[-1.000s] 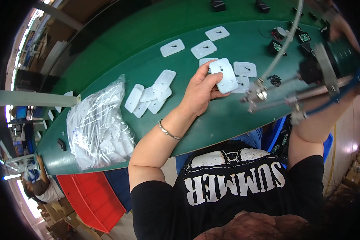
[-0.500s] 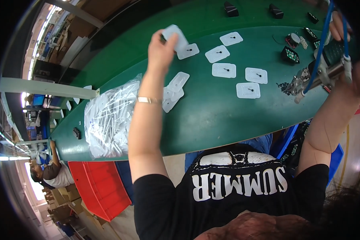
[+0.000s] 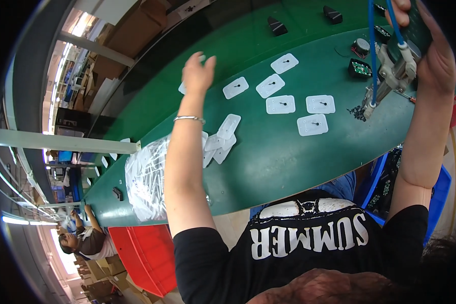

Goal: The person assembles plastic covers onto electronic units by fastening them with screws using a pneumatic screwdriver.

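My left hand (image 3: 197,75) is raised over the far left of the green table, its fingers apart. A pale flat piece (image 3: 182,88) shows beside it, mostly hidden behind the hand; no grip on it is visible. My right hand (image 3: 437,58), at the far right, wraps round the dark body of a metal pneumatic tool (image 3: 397,76) with blue hoses. The tool's lower end is close to a small heap of black screws (image 3: 358,113). Between the hands lie several white rounded plates (image 3: 280,105), each with a small dark part in the middle.
A clear bag of white plates (image 3: 146,180) lies left, near loose plates (image 3: 221,143). Black housings (image 3: 277,26) stand along the back. A speaker (image 3: 361,47) and a circuit-board unit (image 3: 359,68) lie right. A red bin (image 3: 144,258) and blue bin (image 3: 441,190) flank me; a person (image 3: 86,235) sits far left.
My left hand has moved left, away from the plates; the white plate it held now shows only partly beside it. The view has shifted. My right hand stays on the tool.
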`<control>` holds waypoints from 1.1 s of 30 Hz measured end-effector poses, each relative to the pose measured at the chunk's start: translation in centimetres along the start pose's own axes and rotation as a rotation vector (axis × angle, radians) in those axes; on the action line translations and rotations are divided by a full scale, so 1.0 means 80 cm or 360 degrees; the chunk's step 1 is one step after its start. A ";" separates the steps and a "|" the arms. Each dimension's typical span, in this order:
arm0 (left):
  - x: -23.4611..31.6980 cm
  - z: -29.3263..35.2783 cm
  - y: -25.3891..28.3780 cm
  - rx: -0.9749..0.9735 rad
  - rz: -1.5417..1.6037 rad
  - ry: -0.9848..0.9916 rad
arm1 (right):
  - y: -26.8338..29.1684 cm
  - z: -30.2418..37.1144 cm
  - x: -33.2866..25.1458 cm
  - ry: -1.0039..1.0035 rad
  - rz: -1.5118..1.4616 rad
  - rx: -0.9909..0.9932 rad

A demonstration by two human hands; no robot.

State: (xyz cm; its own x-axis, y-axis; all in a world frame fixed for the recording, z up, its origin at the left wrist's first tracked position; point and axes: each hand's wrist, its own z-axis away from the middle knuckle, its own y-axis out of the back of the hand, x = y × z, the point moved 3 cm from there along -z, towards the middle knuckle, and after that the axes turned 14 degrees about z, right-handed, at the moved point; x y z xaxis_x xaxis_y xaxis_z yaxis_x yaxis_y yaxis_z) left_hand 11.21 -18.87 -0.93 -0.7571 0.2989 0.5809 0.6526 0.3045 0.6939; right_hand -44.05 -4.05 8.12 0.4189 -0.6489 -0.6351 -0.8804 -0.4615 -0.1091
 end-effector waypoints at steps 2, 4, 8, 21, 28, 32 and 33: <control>0.048 -0.007 -0.056 -0.0279 0.0393 0.0004 | -0.065 -0.031 -0.003 -0.0004 0.0141 0.0012; 0.088 -0.011 -0.108 -0.0410 0.0319 -0.0049 | -0.143 -0.071 0.012 0.0009 0.0240 0.0025; 0.126 -0.032 -0.176 -0.0323 -0.0069 -0.0576 | -0.209 -0.105 0.022 0.0053 0.0394 0.0027; 0.075 -0.094 -0.238 -0.0297 0.0652 0.0142 | -0.195 -0.131 0.030 0.0136 0.0856 0.0255; 0.108 -0.015 -0.149 -0.0664 0.2359 0.1013 | -0.189 -0.119 0.031 0.0184 0.0788 0.0274; 0.109 0.075 -0.087 -0.0828 0.2596 0.1206 | -0.220 -0.133 0.043 0.0143 0.0649 0.0235; 0.119 0.095 -0.080 -0.0823 0.2599 0.1267 | -0.225 -0.134 0.036 0.0127 0.0652 0.0235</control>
State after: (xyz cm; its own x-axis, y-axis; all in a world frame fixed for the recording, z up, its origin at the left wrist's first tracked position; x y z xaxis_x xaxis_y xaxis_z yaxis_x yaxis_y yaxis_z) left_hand 0.08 -11.13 -3.05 0.5777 -0.5031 0.6428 0.6910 -0.1177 -0.7132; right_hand -24.58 -4.09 16.46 0.0393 -0.8078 -0.5882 -0.9973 -0.0685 0.0275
